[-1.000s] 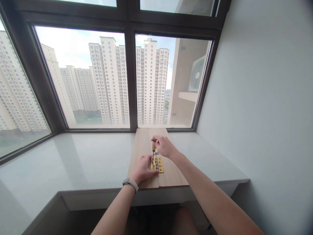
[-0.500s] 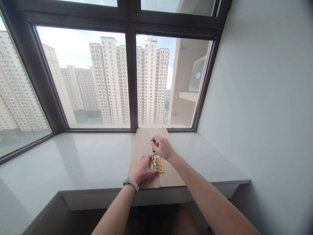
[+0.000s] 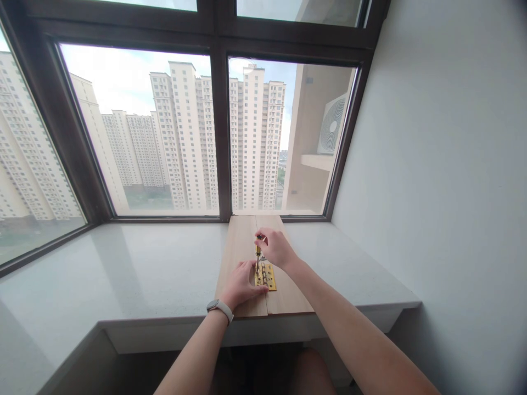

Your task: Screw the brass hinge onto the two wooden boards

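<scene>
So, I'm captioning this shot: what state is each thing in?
Right hand: closed on the screwdriver
Left hand: spread against the edges of the hinge
Screwdriver: nearly upright, tip down at the hinge
Hinge: opened flat across the seam of the boards
Boards: side by side, flat on the sill
Small dark pieces: lying beyond the hinge, partly hidden
Watch: strapped on left wrist
Window: looks shut
Outdoor fan unit: cannot tell whether running
</scene>
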`<state>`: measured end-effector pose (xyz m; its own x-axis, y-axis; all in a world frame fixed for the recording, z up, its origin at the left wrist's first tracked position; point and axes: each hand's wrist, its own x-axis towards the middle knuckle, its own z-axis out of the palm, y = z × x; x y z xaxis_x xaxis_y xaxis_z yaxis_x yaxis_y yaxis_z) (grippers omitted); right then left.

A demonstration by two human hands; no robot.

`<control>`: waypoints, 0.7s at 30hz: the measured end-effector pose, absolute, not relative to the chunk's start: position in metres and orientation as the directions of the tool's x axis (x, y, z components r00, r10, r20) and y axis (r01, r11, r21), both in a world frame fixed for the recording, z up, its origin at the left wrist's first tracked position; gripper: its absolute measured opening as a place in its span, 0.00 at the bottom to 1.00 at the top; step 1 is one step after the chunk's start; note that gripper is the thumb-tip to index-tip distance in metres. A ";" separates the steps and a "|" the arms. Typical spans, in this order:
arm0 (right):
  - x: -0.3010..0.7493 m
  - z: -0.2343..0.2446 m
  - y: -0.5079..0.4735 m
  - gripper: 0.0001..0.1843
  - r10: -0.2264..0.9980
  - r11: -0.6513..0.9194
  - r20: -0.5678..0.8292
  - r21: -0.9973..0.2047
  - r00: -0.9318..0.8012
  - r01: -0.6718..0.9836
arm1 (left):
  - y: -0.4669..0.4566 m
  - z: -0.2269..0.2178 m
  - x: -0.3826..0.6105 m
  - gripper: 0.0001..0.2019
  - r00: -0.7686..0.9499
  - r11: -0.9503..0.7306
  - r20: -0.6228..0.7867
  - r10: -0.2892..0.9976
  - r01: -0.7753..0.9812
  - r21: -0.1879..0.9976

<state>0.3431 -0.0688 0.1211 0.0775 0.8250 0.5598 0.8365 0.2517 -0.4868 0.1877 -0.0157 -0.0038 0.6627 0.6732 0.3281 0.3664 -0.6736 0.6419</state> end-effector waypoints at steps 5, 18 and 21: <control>0.336 0.120 -0.069 0.02 0.796 0.208 0.596 -0.436 0.108 0.876 | -0.016 -0.004 0.189 0.38 0.661 -0.673 0.328 0.675 0.367 0.642; 0.348 0.126 -0.073 0.12 0.915 0.259 0.402 -0.661 0.040 0.704 | -0.017 -0.003 0.188 0.39 0.660 -0.661 0.318 0.681 0.367 0.654; 0.352 0.126 -0.073 0.13 0.919 0.250 0.391 -0.677 0.050 0.692 | -0.017 -0.003 0.188 0.39 0.659 -0.655 0.312 0.684 0.366 0.661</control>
<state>0.3519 -0.0729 0.1256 0.0500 0.9191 0.3907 0.6923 0.2501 -0.6769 0.1877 -0.0169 -0.0030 0.6594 0.6838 0.3124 0.3661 -0.6550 0.6610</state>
